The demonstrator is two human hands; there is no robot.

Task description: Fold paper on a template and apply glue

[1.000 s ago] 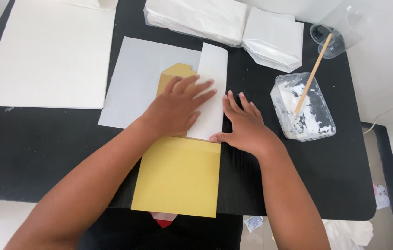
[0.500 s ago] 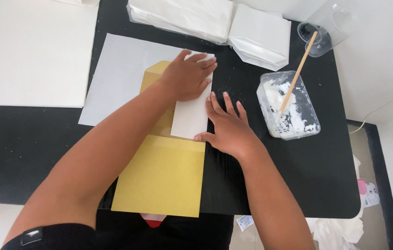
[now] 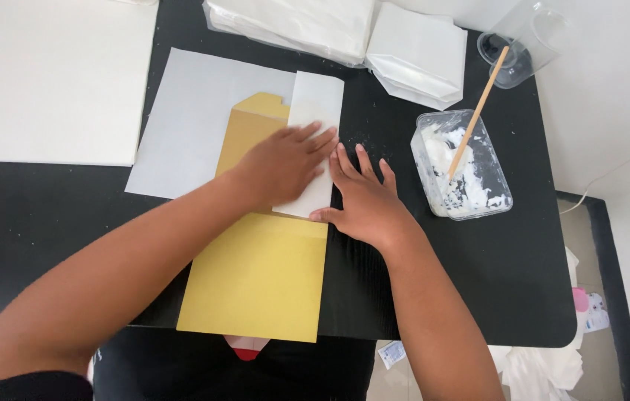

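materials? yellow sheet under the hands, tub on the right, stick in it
Yellow sheet: looks like matte paper or thin card; lies flat, edges crisp.
Tub: clear plastic, probably; white paste shows through its walls.
Stick: pale wood or bamboo by its colour; too small to be sure.

both forearms reach in from the bottom edge, bare to the elbow. the left hand lies palm down, fingers straight and together, pointing up and right. the right hand lies flat just beside it, fingers spread, thumb tucked inward; the fingertips seem to touch.
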